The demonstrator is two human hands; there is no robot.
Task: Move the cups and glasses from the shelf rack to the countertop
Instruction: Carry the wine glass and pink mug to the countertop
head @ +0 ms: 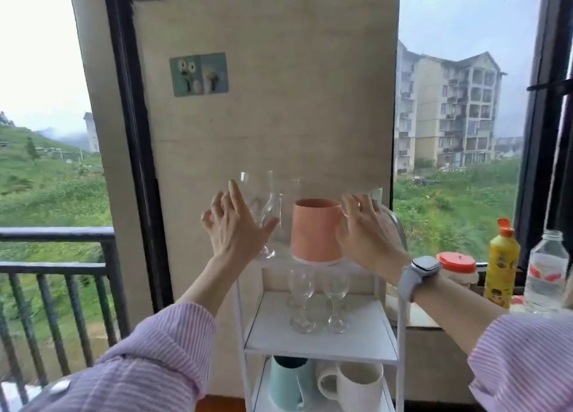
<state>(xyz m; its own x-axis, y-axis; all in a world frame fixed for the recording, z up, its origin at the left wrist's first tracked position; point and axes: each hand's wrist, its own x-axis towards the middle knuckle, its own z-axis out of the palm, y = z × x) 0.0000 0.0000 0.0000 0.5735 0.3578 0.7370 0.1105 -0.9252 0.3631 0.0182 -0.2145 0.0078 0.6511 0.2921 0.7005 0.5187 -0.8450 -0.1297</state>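
Top shelf of white metal rack (321, 348): left hand (234, 225), fingers spread, at clear wine glass (259, 207); right hand (366, 228), released, beside salmon-pink ceramic cup (314, 230).

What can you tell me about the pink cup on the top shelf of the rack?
The pink cup is a wide, straight-sided cylinder in a matte salmon colour with a pale band round its base, likely ceramic. It stands upright in the middle of the top shelf of the white rack. No handle shows from here. A clear wine glass stands to its left. The left hand and right hand are raised either side of it, fingers spread; whether the right hand touches it is unclear.
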